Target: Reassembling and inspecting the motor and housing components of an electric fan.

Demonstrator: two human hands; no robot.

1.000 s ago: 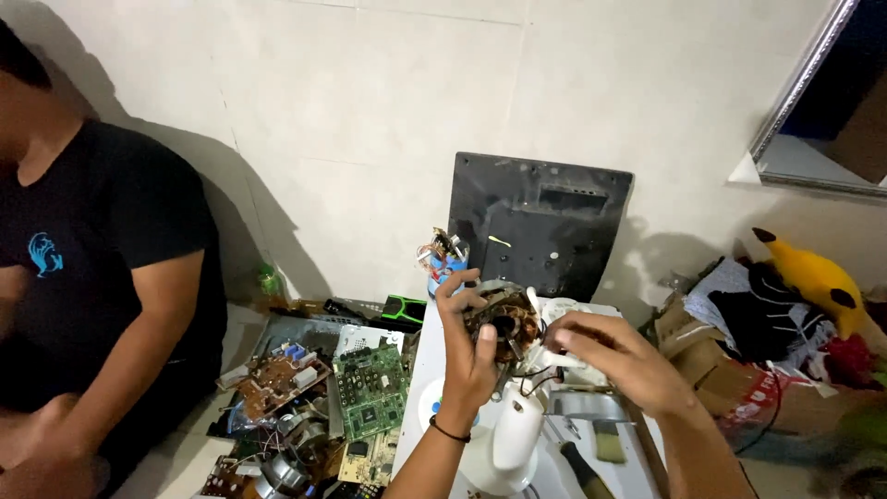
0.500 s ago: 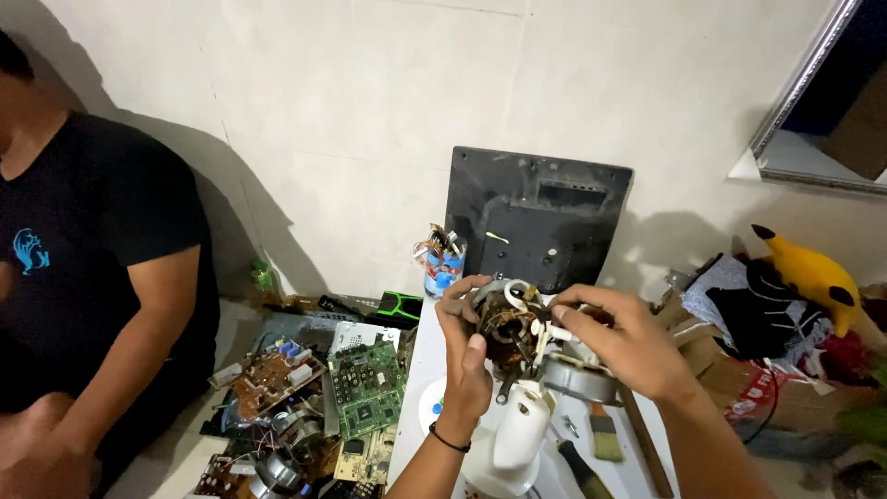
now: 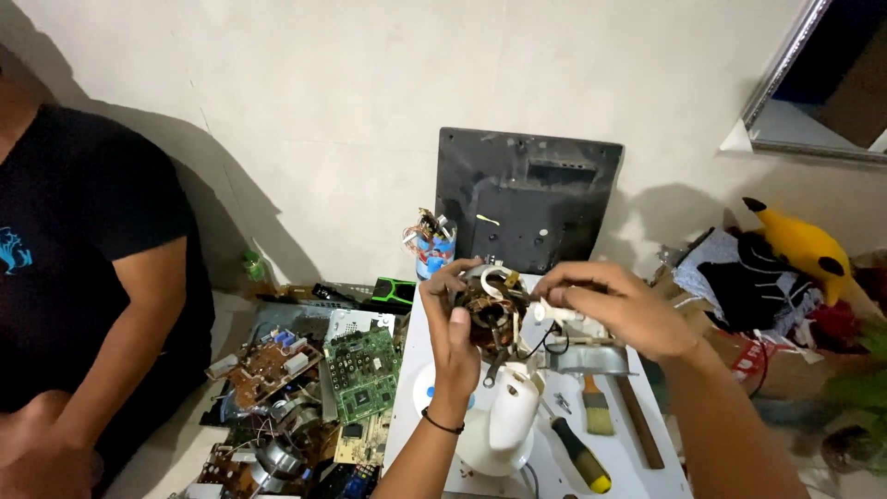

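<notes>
Left hand: we grip the small motor point(image 3: 490, 310) in our left hand point(image 3: 453, 337), fingers closed round its side, thumb over the top.
Right hand: our right hand point(image 3: 614, 310) is pinched shut on a white plastic part point(image 3: 554, 312) at the motor's right side.
Where the motor is: held in the air above the white tabletop point(image 3: 416, 407), just over the white housing point(image 3: 504, 425) that stands there.
Doing it well: we judge that the left hand should keep the motor still while the right works the white part with small pulls, so that the thin black wires point(image 3: 545, 344) are not strained.
Which way it points: the copper windings and open face look towards us and a little up.
Long axis: we cannot tell for certain; it seems to run from us towards the wall, tilted.
Nearby: a screwdriver point(image 3: 577, 453) and a brush point(image 3: 597, 411) lie on the tabletop to the right; green circuit boards point(image 3: 362, 370) lie to the left.
</notes>
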